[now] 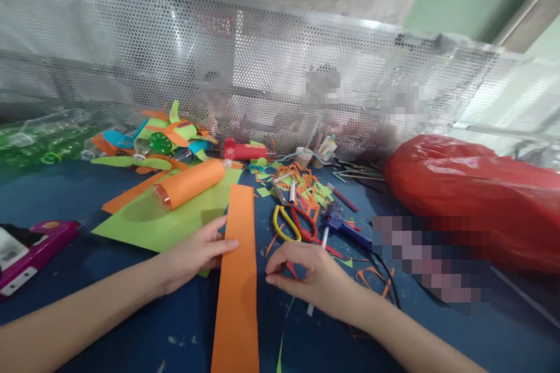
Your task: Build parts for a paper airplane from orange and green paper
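My left hand (199, 253) grips the edge of a long orange paper strip (238, 280), thumb on top and fingers behind. The strip runs towards me and out at the bottom. Right of it, my right hand (306, 274) is closed in a pinch, apart from the strip, with nothing visible at its fingertips. A thin green paper sliver (281, 344) lies below that hand. Just beyond are scissors with yellow and red handles (280, 224) and a blue glue gun (347, 230). An orange-wrapped plastic bottle (192, 183) rests on green paper (144, 221), left of the strip.
Paper scraps (310, 186) and pens in a cup (324, 148) lie ahead. Paper-decorated bottles (170, 131) and green bottles (52, 140) stand back left. A magenta tool (44, 250) is at left, a red plastic bag (472, 198) at right. A perforated metal screen (175, 52) closes the back.
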The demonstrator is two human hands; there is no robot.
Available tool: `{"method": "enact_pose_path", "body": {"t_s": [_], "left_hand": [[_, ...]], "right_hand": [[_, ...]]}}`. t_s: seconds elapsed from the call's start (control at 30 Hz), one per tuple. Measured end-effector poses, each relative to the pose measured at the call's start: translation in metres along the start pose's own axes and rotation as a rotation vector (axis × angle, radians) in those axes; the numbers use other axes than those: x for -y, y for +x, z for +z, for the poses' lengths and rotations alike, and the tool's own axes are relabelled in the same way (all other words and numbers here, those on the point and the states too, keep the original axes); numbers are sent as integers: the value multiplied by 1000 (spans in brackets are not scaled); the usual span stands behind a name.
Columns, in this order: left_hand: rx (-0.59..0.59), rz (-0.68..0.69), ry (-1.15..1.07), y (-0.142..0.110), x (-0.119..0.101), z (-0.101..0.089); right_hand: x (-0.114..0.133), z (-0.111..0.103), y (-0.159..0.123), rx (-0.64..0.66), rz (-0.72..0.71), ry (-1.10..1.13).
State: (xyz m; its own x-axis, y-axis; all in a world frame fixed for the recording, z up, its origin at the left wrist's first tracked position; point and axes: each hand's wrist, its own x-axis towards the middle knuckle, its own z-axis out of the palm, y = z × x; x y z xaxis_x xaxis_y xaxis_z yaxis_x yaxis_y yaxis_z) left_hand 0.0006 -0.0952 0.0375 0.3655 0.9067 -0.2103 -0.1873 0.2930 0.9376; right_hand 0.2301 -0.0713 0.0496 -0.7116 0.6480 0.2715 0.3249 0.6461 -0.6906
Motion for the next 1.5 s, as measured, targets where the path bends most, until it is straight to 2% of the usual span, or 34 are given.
{"method": "enact_pose_path", "body": {"t_s": [0.17,0.3,0.4,0.57,0.67,0.8,0.97,1.1,1.17,1.23,1.37,1.43,1.5], "left_hand": [[18,-17,3,-1,2,2],[20,-38,29,-2,-1,5],[7,-39,69,-2,0,5],[12,-51,82,-2,3,2],[37,-47,70,-1,4,1],[44,-45,89,0,5,1],[-12,-66,108,0,8,0],[-4,-69,104,1,7,1],[5,-66,85,1,6,2],[14,-49,71,3,8,1],[-18,55,147,6,16,0],[-39,127,267,6,20,0],[-81,220,478,4,22,1]], "right_hand": [[-2,-2,2,-44,133,35],[-9,-4,5,-166,195,74],[-13,-6,6,-264,240,218],[-18,-9,7,-307,258,409],[-22,-9,8,-308,220,471],[-26,-9,8,-287,217,322],[-27,-9,4,-236,271,41],[-26,-10,2,-349,221,-248],[-26,-11,1,-364,214,-352],[-25,-11,0,-315,182,-375],[-24,-8,0,-75,-11,-345],[-24,-6,1,-4,-69,-359],[-27,-5,1,11,-91,-379]]}}
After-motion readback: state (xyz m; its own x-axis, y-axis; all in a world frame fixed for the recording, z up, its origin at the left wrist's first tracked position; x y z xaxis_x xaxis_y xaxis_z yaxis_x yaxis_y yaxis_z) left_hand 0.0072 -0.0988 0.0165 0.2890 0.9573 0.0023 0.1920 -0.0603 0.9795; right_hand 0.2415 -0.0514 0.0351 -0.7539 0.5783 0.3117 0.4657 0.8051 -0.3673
